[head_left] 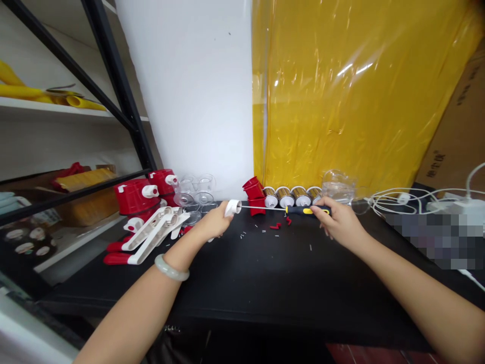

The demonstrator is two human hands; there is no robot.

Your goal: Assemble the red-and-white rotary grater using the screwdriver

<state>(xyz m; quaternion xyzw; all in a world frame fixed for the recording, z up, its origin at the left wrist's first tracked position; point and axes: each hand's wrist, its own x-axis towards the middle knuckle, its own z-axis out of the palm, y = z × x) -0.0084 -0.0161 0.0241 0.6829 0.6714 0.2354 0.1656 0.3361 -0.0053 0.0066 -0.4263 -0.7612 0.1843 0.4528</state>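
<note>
My left hand is closed around a white plastic part with a round open end that faces right. In my right hand is a screwdriver with a black and yellow handle, held level. Its long shaft points left, and the tip reaches the opening of the white part; whether it touches anything inside is hidden. Below the shaft, small red plastic pieces and several tiny screws lie scattered on the black table.
At left are red housings, white crank handles with red grips and clear cups. Red funnel-like parts and several metal drums stand at the back. White cables lie right, by a cardboard box.
</note>
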